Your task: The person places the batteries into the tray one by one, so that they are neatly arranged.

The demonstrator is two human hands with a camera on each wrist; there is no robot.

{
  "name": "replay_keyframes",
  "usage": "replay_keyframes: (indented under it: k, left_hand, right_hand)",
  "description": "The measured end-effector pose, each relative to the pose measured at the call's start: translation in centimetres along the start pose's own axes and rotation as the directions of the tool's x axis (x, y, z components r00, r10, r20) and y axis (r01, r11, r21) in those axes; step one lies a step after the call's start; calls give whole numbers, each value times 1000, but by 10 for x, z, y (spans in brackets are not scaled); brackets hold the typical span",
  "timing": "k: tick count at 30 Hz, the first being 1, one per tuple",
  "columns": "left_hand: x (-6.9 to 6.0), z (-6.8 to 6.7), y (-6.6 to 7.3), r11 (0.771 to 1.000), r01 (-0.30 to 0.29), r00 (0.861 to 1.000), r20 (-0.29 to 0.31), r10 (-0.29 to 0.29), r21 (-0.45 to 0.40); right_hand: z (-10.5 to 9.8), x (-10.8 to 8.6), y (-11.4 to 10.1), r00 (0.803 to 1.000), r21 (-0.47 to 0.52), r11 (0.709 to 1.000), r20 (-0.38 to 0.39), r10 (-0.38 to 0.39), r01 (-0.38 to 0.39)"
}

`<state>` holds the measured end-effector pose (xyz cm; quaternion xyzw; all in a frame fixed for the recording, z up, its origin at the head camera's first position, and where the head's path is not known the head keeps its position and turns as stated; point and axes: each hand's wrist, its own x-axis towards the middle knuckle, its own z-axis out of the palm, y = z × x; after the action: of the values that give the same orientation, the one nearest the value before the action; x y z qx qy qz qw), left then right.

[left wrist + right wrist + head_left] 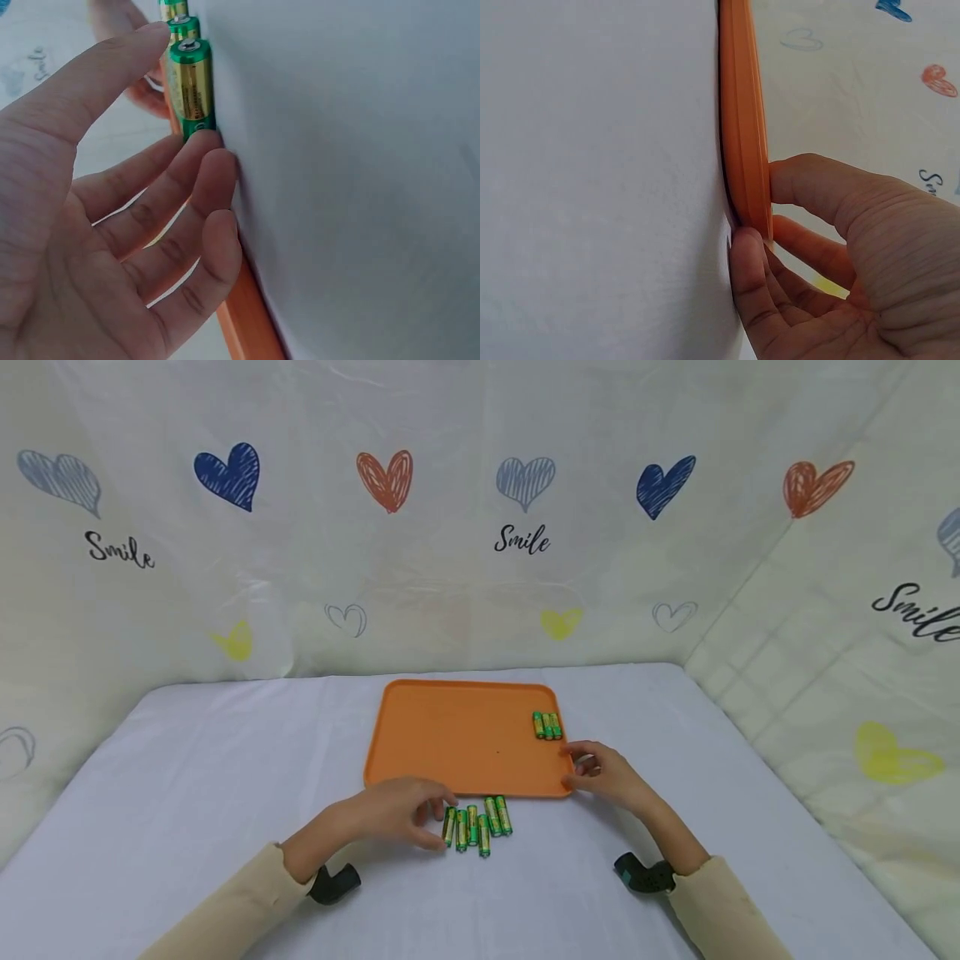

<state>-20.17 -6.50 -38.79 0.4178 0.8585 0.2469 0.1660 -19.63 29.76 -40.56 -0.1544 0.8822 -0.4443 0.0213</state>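
Several green-and-gold batteries lie side by side on the white cloth, just in front of the orange tray. My left hand is at the left end of this row, thumb and fingers apart. In the left wrist view its fingertips reach the lower end of the nearest battery, while the thumb hovers near the tops. At the tray's front right corner, my right hand holds the rim. The right wrist view shows the thumb on the rim, fingers around the corner.
Three more batteries lie together on the tray near its right edge. A white cloth covers the table. Behind it hangs a pale sheet printed with hearts. Black wrist cameras sit under both wrists.
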Motion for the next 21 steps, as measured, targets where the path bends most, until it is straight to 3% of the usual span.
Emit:
replay_keyframes:
  k: [6,21]
  left_hand:
    - [1,5,1,998,-2,1000,-9,2,56]
    - [2,5,2,996,-4,1000,-15,5,88]
  right_hand:
    - [2,4,0,997,-11,997,4,82,-82]
    - [3,4,1,995,-14,995,-3,103,-103]
